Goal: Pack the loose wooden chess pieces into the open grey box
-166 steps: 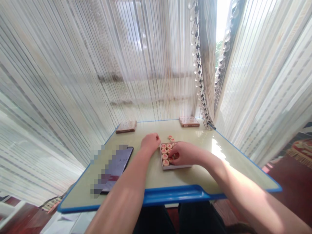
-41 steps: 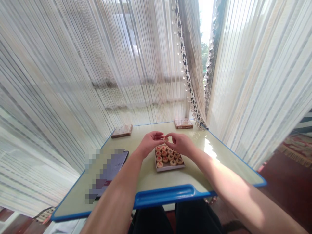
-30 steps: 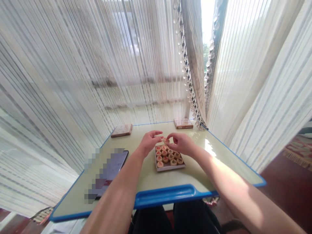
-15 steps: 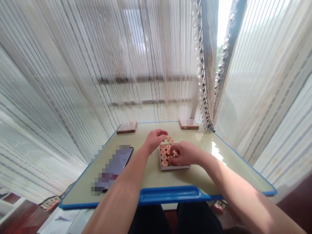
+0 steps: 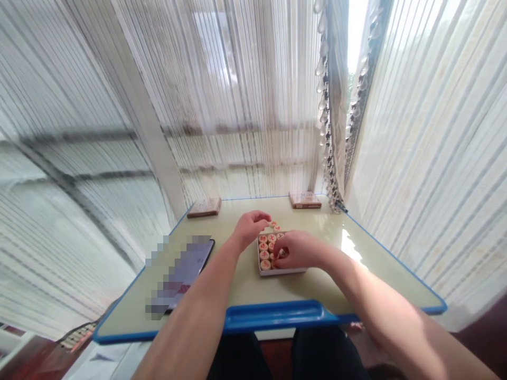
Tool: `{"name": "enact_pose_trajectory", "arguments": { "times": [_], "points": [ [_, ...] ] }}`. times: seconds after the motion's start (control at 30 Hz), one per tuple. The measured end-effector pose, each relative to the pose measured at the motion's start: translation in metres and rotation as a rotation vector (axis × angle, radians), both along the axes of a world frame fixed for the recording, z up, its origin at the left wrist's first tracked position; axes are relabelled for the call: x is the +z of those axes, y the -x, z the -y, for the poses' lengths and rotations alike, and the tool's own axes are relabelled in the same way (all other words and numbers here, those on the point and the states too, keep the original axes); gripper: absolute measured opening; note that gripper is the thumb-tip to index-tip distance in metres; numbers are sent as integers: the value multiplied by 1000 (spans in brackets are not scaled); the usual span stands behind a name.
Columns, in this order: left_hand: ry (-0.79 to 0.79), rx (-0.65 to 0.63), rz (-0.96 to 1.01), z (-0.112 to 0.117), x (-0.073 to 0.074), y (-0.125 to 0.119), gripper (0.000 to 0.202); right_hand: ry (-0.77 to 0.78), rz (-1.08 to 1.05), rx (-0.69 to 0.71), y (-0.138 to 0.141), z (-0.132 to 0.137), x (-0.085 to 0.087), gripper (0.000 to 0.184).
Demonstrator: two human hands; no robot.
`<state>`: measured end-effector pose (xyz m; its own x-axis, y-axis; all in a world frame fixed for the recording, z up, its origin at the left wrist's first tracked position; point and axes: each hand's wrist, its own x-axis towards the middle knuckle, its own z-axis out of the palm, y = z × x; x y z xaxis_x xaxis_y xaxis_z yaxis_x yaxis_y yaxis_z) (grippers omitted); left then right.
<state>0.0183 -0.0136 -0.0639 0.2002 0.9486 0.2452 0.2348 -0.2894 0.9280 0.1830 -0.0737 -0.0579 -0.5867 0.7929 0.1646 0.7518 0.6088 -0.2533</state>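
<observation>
A shallow white box [image 5: 283,273] holds several round xiangqi pieces [image 5: 264,255] with red characters, set in rows. My right hand [image 5: 301,250] is over the box, its thumb and fingers closed round a xiangqi piece low among the others; the palm hides the box's right part. Just beyond the box's far side lie loose xiangqi pieces [image 5: 277,228]. My left hand [image 5: 251,228] reaches in beside them, thumb and fingers curved but apart, the fingertips close to the nearer-left loose piece. Whether they touch it I cannot tell.
The table [image 5: 237,287] has a blue rim and a moulded blue tray [image 5: 275,315] at its front edge. A tablet-like device [image 5: 194,269], partly blurred out, lies left of my forearm. Two flat boxes [image 5: 204,207] [image 5: 304,200] sit at the far corners, before striped curtains [image 5: 245,105].
The view has shifted slightly. My right fingers have shifted a little within the box, while my left hand stays by the loose pieces.
</observation>
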Motion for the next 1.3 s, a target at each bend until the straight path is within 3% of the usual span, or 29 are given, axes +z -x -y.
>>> {"name": "enact_pose_trajectory", "arguments": {
  "times": [0.5,0.9,1.3],
  "points": [
    [-16,13,-89,-4,-5,1,18,115,-38,75,-2,-6,-5,11],
    [-35,19,-131,-2,-3,0,18,41,-24,36,-3,1,8,19],
    [-71,44,-169,-6,-5,1,18,136,-26,69,-3,-5,3,18]
  ]
}}
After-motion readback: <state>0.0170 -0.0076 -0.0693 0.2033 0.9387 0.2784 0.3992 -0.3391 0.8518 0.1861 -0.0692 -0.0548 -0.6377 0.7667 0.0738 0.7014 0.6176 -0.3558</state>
